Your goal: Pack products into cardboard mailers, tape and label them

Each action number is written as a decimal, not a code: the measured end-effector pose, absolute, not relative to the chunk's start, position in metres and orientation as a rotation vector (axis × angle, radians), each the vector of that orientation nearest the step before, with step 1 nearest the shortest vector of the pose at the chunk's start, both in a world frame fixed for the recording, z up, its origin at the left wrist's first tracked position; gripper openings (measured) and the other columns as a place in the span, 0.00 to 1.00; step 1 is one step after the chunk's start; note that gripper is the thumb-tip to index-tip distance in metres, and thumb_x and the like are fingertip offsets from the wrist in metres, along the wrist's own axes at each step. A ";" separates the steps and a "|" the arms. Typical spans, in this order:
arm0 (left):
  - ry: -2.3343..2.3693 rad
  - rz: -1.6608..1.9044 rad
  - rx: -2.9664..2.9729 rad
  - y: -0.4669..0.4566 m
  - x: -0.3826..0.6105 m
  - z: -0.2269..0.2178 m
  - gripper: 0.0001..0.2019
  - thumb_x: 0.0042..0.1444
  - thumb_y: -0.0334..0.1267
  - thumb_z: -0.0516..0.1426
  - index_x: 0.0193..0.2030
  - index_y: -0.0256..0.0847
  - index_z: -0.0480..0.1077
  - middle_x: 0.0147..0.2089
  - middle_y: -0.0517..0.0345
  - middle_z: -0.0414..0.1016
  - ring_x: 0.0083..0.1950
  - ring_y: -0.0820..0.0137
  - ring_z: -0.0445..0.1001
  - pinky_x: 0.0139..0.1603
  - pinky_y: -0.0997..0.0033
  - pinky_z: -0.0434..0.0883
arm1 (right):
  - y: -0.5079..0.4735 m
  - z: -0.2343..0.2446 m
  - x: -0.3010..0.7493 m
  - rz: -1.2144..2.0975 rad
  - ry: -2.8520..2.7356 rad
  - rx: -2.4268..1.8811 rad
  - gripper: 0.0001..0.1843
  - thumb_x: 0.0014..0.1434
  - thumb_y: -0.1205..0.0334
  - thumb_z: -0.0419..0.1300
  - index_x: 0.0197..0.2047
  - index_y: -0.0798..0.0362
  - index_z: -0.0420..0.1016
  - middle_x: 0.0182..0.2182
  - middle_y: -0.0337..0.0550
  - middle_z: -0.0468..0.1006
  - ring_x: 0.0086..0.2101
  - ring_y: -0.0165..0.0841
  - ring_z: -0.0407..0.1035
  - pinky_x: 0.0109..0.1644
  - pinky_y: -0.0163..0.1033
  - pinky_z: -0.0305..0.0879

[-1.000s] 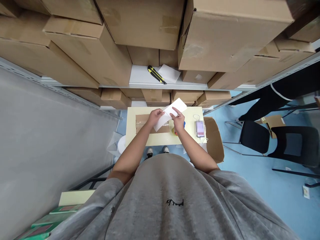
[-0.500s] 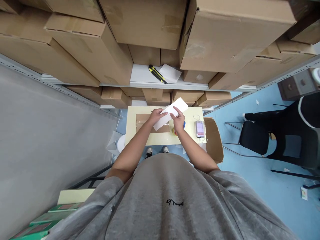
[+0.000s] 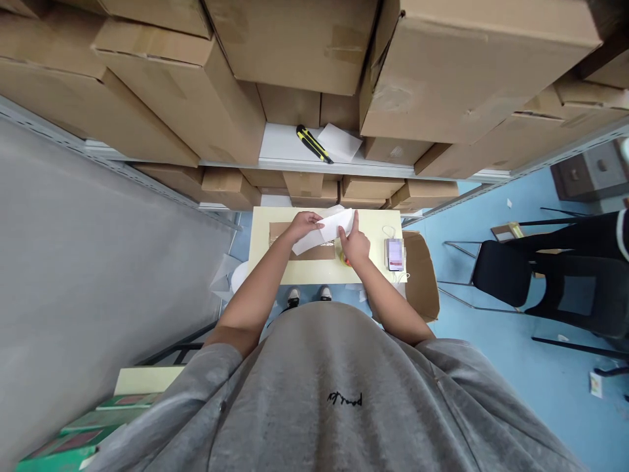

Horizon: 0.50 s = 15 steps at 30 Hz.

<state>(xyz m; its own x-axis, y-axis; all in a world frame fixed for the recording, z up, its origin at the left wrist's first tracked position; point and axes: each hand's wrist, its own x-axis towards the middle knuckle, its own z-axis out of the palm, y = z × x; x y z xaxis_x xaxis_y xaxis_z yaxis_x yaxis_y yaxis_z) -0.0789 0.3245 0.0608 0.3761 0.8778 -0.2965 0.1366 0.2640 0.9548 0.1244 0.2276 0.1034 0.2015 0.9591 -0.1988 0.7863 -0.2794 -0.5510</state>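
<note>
Both my hands hold a white sheet of paper (image 3: 328, 229) above a small pale yellow table (image 3: 265, 269). My left hand (image 3: 303, 226) pinches its left part. My right hand (image 3: 354, 242) grips the right part, the index finger stretched up along the sheet. Under the paper, a flat brown parcel (image 3: 280, 231) lies on the table. A phone (image 3: 394, 254) rests at the table's right side with a thin white cord beside it. Something orange and yellow shows just below my right hand.
Stacked cardboard boxes (image 3: 295, 46) fill metal shelves ahead. A yellow-and-black utility knife (image 3: 313, 144) and a white sheet (image 3: 340, 141) lie on a shelf. An open cardboard box (image 3: 421, 275) stands right of the table. A black chair (image 3: 496, 275) and another person's dark-clothed leg (image 3: 590, 237) are at right.
The paper has come down and now lies flatter, closer to the parcel, with my right hand lower along it. The other person at the right has moved further away.
</note>
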 end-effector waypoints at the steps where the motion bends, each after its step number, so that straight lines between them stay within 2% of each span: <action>1: 1.088 0.644 1.245 0.326 -0.081 0.058 0.25 0.36 0.51 0.76 0.38 0.37 0.81 0.40 0.50 0.84 0.40 0.62 0.79 0.45 0.61 0.74 | 0.230 0.106 0.124 0.594 -1.740 -2.212 0.34 0.76 0.46 0.49 0.77 0.56 0.56 0.41 0.54 0.84 0.44 0.49 0.77 0.51 0.48 0.69; 3: 1.077 0.611 1.311 0.328 -0.083 0.050 0.24 0.36 0.51 0.76 0.37 0.38 0.82 0.38 0.52 0.83 0.39 0.62 0.79 0.46 0.61 0.74 | 0.239 0.107 0.120 0.420 -1.948 -2.108 0.27 0.77 0.53 0.47 0.73 0.55 0.65 0.51 0.60 0.82 0.53 0.51 0.74 0.59 0.52 0.66; 5: 1.047 0.595 1.369 0.330 -0.080 0.042 0.23 0.36 0.51 0.76 0.35 0.39 0.82 0.36 0.52 0.83 0.40 0.61 0.78 0.47 0.60 0.74 | 0.250 0.103 0.114 0.351 -2.205 -1.848 0.22 0.77 0.59 0.47 0.66 0.54 0.73 0.60 0.59 0.77 0.62 0.51 0.67 0.68 0.55 0.58; 6: 1.028 0.595 1.384 0.330 -0.078 0.039 0.23 0.35 0.52 0.76 0.34 0.39 0.82 0.36 0.52 0.83 0.40 0.61 0.78 0.48 0.59 0.74 | 0.256 0.098 0.110 0.342 -2.301 -1.734 0.21 0.76 0.61 0.47 0.63 0.54 0.75 0.62 0.57 0.76 0.64 0.49 0.65 0.72 0.55 0.53; 8: 0.997 0.604 1.386 0.331 -0.075 0.034 0.23 0.34 0.54 0.75 0.32 0.39 0.82 0.36 0.52 0.83 0.40 0.61 0.78 0.49 0.59 0.73 | 0.266 0.087 0.105 0.362 -2.399 -1.628 0.20 0.76 0.65 0.46 0.61 0.54 0.75 0.58 0.54 0.79 0.63 0.46 0.66 0.75 0.54 0.46; 9: 0.995 0.614 1.379 0.331 -0.074 0.033 0.23 0.34 0.55 0.75 0.32 0.39 0.81 0.36 0.52 0.83 0.40 0.61 0.78 0.48 0.59 0.73 | 0.270 0.080 0.103 0.387 -2.421 -1.627 0.20 0.77 0.65 0.44 0.60 0.55 0.75 0.55 0.53 0.81 0.60 0.45 0.69 0.75 0.54 0.45; 11: 1.022 0.636 1.362 0.329 -0.074 0.030 0.24 0.33 0.56 0.76 0.31 0.39 0.81 0.36 0.52 0.83 0.40 0.61 0.78 0.47 0.60 0.74 | 0.275 0.069 0.101 0.451 -2.442 -1.667 0.21 0.78 0.64 0.43 0.57 0.56 0.76 0.49 0.54 0.83 0.53 0.45 0.73 0.71 0.52 0.51; 13: 1.056 0.654 1.346 0.327 -0.076 0.030 0.25 0.33 0.55 0.76 0.32 0.39 0.81 0.36 0.52 0.83 0.39 0.61 0.78 0.46 0.61 0.74 | 0.279 0.061 0.102 0.507 -2.443 -1.702 0.21 0.78 0.63 0.42 0.54 0.57 0.76 0.46 0.55 0.83 0.49 0.46 0.73 0.64 0.50 0.57; 15: 1.076 0.667 1.328 0.324 -0.081 0.031 0.25 0.34 0.55 0.76 0.35 0.39 0.82 0.37 0.51 0.84 0.40 0.62 0.78 0.45 0.62 0.73 | 0.279 0.057 0.103 0.535 -2.424 -1.713 0.21 0.78 0.62 0.42 0.51 0.56 0.76 0.46 0.56 0.83 0.48 0.46 0.73 0.58 0.48 0.59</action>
<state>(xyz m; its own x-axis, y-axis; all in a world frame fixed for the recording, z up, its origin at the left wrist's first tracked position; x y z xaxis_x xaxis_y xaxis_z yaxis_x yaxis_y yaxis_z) -0.0810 0.3242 0.0306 0.3995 0.8863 -0.2344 0.1843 0.1728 0.9676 0.1028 0.2795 0.0566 -0.3497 0.9315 -0.1003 0.8872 0.2948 -0.3551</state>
